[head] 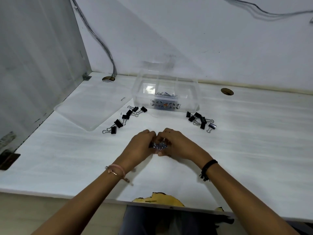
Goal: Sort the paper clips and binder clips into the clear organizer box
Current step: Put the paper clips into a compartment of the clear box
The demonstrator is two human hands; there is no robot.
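My left hand (139,146) and my right hand (177,145) are cupped together on the white desk around a small heap of silvery paper clips (160,147). The clear organizer box (193,94) stands behind them near the wall, lid off, with some paper clips (165,94) in its middle compartment. Several black binder clips (124,118) lie scattered left of the box front. Another group of black binder clips (200,120) lies to its right front.
The box's clear lid (88,111) lies flat on the desk to the left. A grey partition (33,65) closes the left side. Two cable holes (227,91) (108,78) sit near the wall, with cables running up from the left one. The desk's front edge is chipped (159,199).
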